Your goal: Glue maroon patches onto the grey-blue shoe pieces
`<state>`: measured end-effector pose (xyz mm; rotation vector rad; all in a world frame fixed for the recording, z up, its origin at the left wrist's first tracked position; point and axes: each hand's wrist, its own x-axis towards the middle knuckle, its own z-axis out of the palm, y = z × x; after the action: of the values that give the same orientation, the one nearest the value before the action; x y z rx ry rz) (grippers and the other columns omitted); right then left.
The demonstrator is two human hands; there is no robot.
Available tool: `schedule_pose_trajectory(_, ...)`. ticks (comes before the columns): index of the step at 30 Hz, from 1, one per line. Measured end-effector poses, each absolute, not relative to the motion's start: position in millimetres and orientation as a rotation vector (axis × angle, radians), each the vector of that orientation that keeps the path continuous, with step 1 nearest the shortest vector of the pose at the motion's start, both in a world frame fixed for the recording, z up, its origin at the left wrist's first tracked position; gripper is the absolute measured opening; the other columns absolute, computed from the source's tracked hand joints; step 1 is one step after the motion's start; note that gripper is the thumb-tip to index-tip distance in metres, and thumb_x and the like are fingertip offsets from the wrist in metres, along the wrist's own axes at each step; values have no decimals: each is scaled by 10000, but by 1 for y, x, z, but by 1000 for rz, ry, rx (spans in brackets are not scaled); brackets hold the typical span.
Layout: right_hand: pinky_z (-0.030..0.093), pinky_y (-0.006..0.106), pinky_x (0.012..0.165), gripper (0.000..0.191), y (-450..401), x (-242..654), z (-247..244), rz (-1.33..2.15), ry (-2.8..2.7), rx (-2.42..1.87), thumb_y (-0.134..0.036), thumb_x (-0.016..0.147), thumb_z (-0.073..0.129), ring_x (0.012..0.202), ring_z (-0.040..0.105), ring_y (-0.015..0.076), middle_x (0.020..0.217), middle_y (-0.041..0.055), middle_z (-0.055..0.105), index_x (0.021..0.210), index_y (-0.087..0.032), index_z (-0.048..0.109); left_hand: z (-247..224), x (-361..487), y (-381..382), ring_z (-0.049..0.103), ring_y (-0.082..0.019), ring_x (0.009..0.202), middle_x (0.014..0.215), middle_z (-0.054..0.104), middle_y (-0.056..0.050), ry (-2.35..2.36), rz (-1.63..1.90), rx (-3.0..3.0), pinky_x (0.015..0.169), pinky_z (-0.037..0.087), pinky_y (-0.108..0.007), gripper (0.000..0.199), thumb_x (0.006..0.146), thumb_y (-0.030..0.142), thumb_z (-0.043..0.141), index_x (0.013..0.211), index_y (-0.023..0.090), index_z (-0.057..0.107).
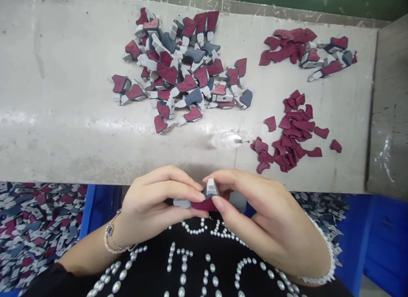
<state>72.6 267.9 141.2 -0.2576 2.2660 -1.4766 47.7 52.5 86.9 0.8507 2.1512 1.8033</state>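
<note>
Both hands meet at the table's near edge, closed on one small plastic part in grey, dark blue and maroon. My left hand pinches its left end between thumb and fingers. With thumb and forefinger, my right hand grips the right side, beside a light grey tip that points up. The fingers cover much of the part. Just beyond the hands lies a clear bottle with a thin metal nozzle facing right. Loose maroon pieces are heaped on the table to the right of it.
A pile of grey, blue and maroon parts lies on the pale table. At back right are long maroon pieces and several grey-maroon parts. Below the edge, a blue bin stands right, and many parts fill the left. A metal wall bounds the right.
</note>
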Motion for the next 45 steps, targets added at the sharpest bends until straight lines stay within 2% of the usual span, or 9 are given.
schedule_pose_trajectory(4, 480, 272, 624, 87, 266, 73, 139, -1441, 2304, -238, -170, 995, 486, 708, 601, 136, 828, -5, 659, 983, -206, 565, 85, 48, 52, 721, -115, 827, 968, 736, -12, 2183, 1781, 881, 737, 639, -199, 328, 728, 77, 843, 1005, 196, 712)
schedule_pose_trajectory(10, 515, 278, 754, 151, 260, 76, 129, -1424, 2303, -292, -232, 1021, 518, 857, 633, 149, 985, 3, 673, 1171, -218, 525, 80, 50, 54, 721, -138, 811, 945, 740, -5, 2261, 1858, 747, 727, 642, -248, 269, 765, 133, 828, 988, 234, 718)
schedule_pose_trajectory(16, 527, 348, 794, 252, 255, 80, 124, -1248, 2527, -368, -97, 1005, 460, 914, 631, 206, 1032, 53, 707, 1231, -158, 552, 85, 50, 57, 722, -147, 866, 974, 753, -28, 2355, 1606, 626, 776, 615, -234, 267, 813, 186, 792, 1055, 202, 679)
schedule_pose_trajectory(20, 552, 394, 769, 367, 254, 83, 124, -1069, 2645, -479, -49, 994, 428, 897, 633, 241, 995, 90, 714, 1331, -123, 553, 94, 45, 57, 695, -110, 713, 823, 745, 13, 2356, 1443, 579, 653, 575, -185, 157, 808, 189, 786, 926, 190, 682)
schedule_pose_trajectory(24, 546, 379, 685, 412, 257, 83, 128, -1073, 2638, -609, 26, 956, 434, 813, 616, 226, 919, 91, 697, 1324, -87, 578, 98, 41, 59, 636, -82, 608, 684, 684, 54, 2150, 1575, 458, 576, 525, -169, 185, 763, 163, 816, 744, 187, 634)
schedule_pose_trajectory(31, 537, 364, 738, 447, 258, 79, 127, -1070, 2630, -621, 29, 946, 457, 848, 606, 218, 970, 83, 695, 1368, -94, 541, 85, 42, 63, 641, -84, 673, 704, 681, 62, 1820, 1730, 170, 652, 533, -173, 227, 716, 104, 836, 714, 188, 625)
schedule_pose_trajectory(38, 510, 281, 844, 233, 256, 74, 126, -1343, 2498, -369, -138, 970, 590, 945, 625, 154, 1060, 25, 684, 1202, -166, 589, 80, 46, 60, 679, -108, 766, 820, 721, 32, 1852, 1741, 194, 727, 553, -196, 131, 805, 145, 771, 862, 215, 676)
schedule_pose_trajectory(42, 478, 292, 772, 101, 253, 73, 128, -1372, 2469, -399, -137, 971, 578, 866, 582, 162, 935, 24, 673, 1049, -138, 642, 85, 46, 59, 630, -103, 710, 774, 681, 39, 1975, 1714, 310, 667, 511, -197, 168, 785, 117, 768, 805, 209, 629)
schedule_pose_trajectory(45, 449, 311, 722, 119, 251, 75, 129, -1371, 2494, -465, -123, 976, 537, 809, 523, 173, 857, 41, 636, 973, -109, 655, 90, 47, 59, 594, -98, 668, 737, 652, 47, 1970, 1721, 348, 634, 483, -200, 220, 766, 103, 777, 772, 203, 582)
